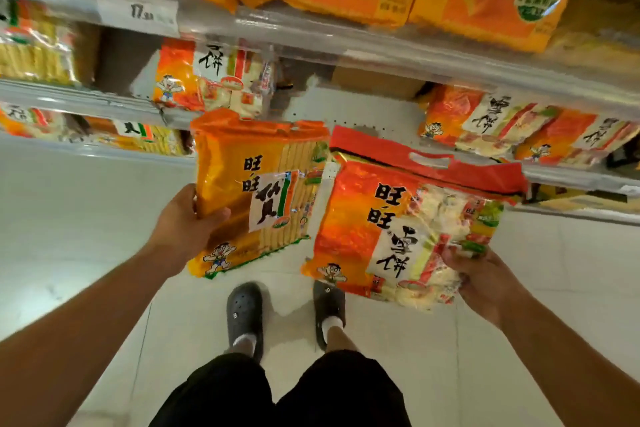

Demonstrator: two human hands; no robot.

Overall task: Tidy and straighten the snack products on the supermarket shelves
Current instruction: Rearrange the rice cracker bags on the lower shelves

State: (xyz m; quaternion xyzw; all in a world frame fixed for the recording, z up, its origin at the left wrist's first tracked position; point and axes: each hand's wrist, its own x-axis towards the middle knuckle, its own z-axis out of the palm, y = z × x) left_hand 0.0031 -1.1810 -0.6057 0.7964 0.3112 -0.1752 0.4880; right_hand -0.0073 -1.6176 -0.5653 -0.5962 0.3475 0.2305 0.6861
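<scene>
While each hand (188,218) holds a snack bag (256,191), shelf labels blur.

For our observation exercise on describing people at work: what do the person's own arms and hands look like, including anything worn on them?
Both forearms are bare, with no sleeves in view. The left hand and right hand wear no gloves; no watch, ring or wristband is visible. No markings show on either arm.

Glossy, crinkled plastic snack bags (256,191) — smooth pale floor tiles (86,211), matt black clogs (244,312).
</scene>
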